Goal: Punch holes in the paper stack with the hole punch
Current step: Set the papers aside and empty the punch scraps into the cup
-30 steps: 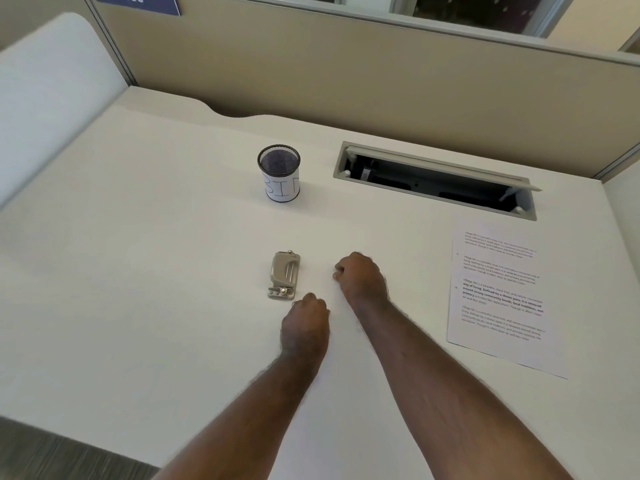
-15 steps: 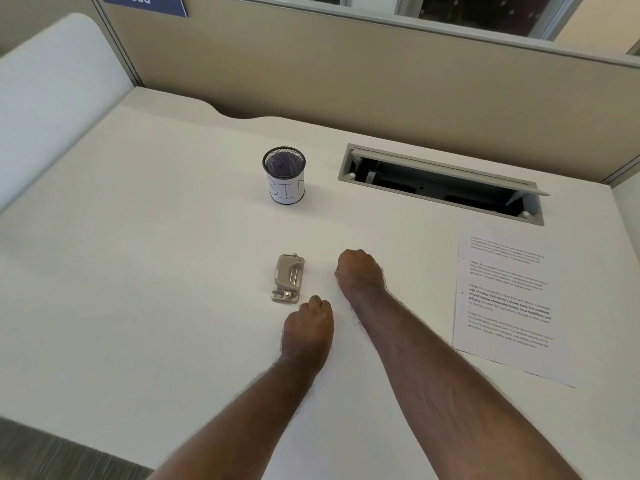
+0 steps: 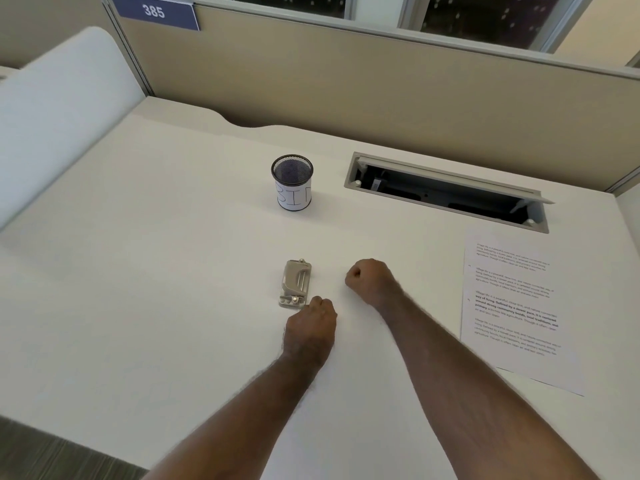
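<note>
White desk [image 3: 138, 271]: curled hands [image 3: 313, 325] hide their fingers beside hole punch [image 3: 296, 284].

A white desk [image 3: 138, 254] stands against a beige partition wall [image 3: 346, 88] with a blue sign [image 3: 157, 12] reading 385. Dark windows [image 3: 485, 15] are above it.

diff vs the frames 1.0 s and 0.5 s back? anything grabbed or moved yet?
Nothing visibly changed beyond a slight shift of the head camera. Both fists stay closed and empty on the white desk: the left hand beside the small beige metal hole punch, the right hand further right. The punch, the black mesh cup labelled BIN and the printed paper sheet stayed put.
</note>
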